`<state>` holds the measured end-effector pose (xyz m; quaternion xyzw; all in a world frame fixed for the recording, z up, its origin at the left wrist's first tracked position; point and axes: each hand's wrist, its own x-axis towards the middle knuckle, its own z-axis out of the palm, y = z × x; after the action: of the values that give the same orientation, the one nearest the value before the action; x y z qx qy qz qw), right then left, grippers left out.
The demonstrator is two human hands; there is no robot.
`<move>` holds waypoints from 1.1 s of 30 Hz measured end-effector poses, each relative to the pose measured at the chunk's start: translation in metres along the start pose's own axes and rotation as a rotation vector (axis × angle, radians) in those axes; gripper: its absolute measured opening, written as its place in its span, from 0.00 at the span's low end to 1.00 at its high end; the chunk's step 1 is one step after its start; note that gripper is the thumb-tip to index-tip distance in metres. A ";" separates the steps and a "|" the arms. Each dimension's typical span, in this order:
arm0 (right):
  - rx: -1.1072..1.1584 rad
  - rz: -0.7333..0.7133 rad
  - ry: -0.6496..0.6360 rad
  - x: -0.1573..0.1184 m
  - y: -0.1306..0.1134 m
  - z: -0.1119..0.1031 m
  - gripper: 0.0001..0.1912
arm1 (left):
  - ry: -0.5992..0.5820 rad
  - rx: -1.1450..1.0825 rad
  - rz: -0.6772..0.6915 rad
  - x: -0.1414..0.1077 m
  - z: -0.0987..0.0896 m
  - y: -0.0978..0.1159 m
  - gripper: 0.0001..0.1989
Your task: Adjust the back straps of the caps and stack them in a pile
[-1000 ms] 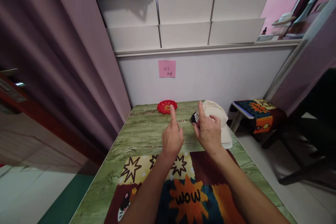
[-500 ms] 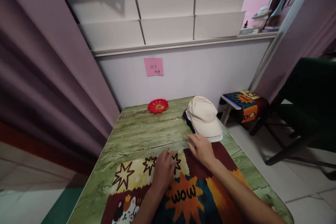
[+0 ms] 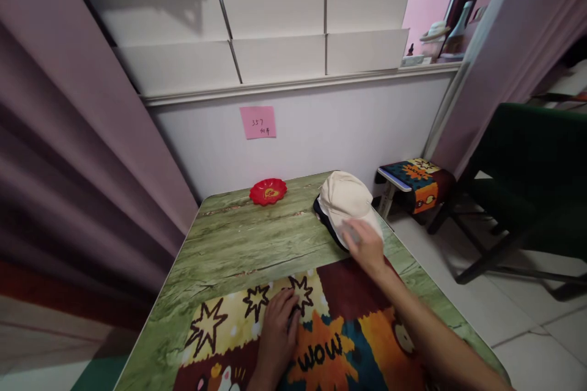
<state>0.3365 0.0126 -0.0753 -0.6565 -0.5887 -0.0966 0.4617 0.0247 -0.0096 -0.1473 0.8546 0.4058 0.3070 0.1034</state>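
A cream baseball cap [image 3: 345,194] lies at the right side of the green wood-patterned table, brim toward me. Under it shows the dark edge of another cap [image 3: 326,220]. My right hand [image 3: 367,247] is over the cream cap's brim, thumb and fingers apart and somewhat blurred; whether they touch the brim I cannot tell. On the colourful printed mat [image 3: 343,284] rests my left hand [image 3: 279,324], its fingers loosely bent and holding nothing. A red scalloped dish [image 3: 268,192] sits at the table's far edge.
A pink note [image 3: 258,122] is stuck to the white wall behind the table [image 3: 229,244]. White boxes [image 3: 279,58] are stacked above it. To the right stand a small mat-covered stool [image 3: 417,180] and a dark green chair [image 3: 536,165]. A purple curtain [image 3: 92,104] hangs at left.
My right hand has moved from beside the caps, up and right, onto the cream cap's brim. My left hand stays on the mat. The view has shifted slightly.
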 end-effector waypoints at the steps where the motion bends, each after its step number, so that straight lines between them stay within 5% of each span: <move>1: -0.052 0.053 0.076 0.021 0.007 -0.005 0.18 | -0.001 -0.008 -0.003 0.000 0.000 0.000 0.14; 4: -0.232 0.280 0.090 0.077 0.025 -0.012 0.34 | -0.007 -0.027 -0.014 -0.001 0.000 -0.001 0.14; 9: -0.337 0.399 -0.271 0.110 0.036 0.004 0.57 | -0.010 -0.056 -0.046 0.000 0.000 0.002 0.14; 16: -0.309 0.425 -0.272 0.113 0.037 0.001 0.42 | -0.015 -0.176 -0.135 -0.001 -0.002 0.006 0.14; 23: -0.136 0.179 0.050 0.117 0.028 -0.032 0.30 | -0.005 -0.616 -0.521 0.019 -0.017 0.001 0.25; 28: 0.112 -0.019 0.192 0.112 -0.020 -0.066 0.23 | -0.027 -0.941 -0.611 0.065 -0.053 0.032 0.26; 33: 0.340 -0.056 0.038 0.060 -0.084 -0.074 0.23 | 0.167 -1.324 -0.518 0.112 -0.090 0.077 0.28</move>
<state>0.3125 -0.0097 0.0472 -0.5505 -0.6057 -0.0207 0.5741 0.0727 0.0186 0.0061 0.4624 0.3308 0.5190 0.6383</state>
